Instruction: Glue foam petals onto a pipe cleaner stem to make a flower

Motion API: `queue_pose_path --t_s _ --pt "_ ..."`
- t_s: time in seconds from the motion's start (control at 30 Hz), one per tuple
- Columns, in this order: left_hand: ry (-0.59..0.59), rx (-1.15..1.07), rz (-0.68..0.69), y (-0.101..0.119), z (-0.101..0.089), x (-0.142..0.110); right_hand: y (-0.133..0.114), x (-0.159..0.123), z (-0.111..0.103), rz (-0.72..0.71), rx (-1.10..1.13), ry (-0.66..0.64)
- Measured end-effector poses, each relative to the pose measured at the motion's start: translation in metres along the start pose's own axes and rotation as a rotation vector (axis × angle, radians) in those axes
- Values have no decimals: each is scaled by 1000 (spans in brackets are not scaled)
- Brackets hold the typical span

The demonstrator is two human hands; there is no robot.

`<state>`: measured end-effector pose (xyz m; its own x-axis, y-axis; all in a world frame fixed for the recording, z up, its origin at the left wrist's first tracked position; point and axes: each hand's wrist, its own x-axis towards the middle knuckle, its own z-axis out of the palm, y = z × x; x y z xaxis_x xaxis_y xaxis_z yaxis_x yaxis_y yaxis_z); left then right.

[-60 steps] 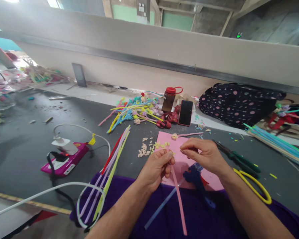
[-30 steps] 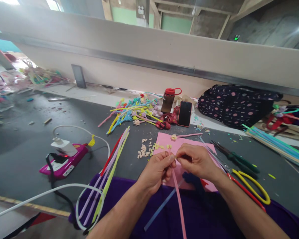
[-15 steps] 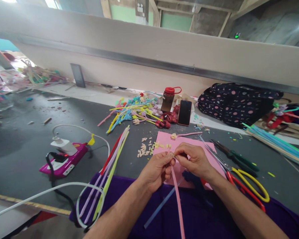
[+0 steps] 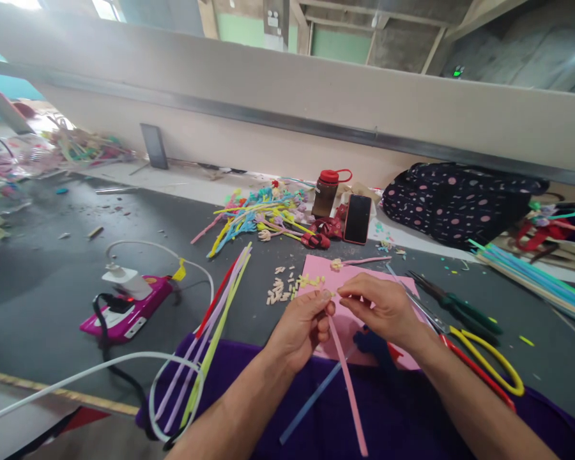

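Observation:
My left hand (image 4: pixel 306 322) is closed in a pinch around the upper part of a pink chenille stem (image 4: pixel 344 367). The stem's long tail hangs down over a purple cloth (image 4: pixel 230 390). Close beside the stem's top end, my right hand (image 4: pixel 376 306) has its thumb and forefinger drawn together. A tiny yellowish bit shows between the two hands; whatever lies in the right fingertips is too small to make out. Under both hands lies a pink sheet (image 4: pixel 314 265). Short yellow pieces (image 4: pixel 311 281) and cream pieces (image 4: pixel 278 291) are scattered at its left edge.
Scissors (image 4: pixel 483 361) and green-handled pliers (image 4: pixel 460 310) lie at the right. Behind are a bundle of coloured stems (image 4: pixel 259 214), a bottle (image 4: pixel 324 195), a phone (image 4: pixel 357 220) and a dark bag (image 4: pixel 455 204). A purple power strip (image 4: pixel 148 313) with cables sits left.
My right fingertips have drawn slightly away from the left ones at the stem's top. The left hand keeps its pinch. The whole view has shifted a little.

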<state>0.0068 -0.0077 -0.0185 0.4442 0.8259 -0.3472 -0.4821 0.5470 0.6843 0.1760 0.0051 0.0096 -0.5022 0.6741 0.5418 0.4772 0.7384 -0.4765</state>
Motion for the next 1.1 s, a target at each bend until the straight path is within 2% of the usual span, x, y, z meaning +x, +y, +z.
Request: queue_pose_path --t_s 0.1,0.27,0.4,0.57,0.7,0.93,1.1 --pt "-2 23 6 0 2 -1 -1 -1 7 -38 -17 -8" --pt "-37 63 11 1 4 -2 1 -1 8 -2 -143 -51" --pt "-30 183 41 0 0 -1 -1 3 -8 33 -149 -90" --pt "-5 355 98 -1 -2 -1 -4 7 -36 44 -104 -79" --pt "35 403 84 -1 0 -3 -5 8 -47 47 -105 -132" --pt "-11 387 30 0 0 -3 -10 9 -46 10 -115 -185" --pt "-18 347 -13 2 3 -5 -14 8 -40 -22 -172 -172"
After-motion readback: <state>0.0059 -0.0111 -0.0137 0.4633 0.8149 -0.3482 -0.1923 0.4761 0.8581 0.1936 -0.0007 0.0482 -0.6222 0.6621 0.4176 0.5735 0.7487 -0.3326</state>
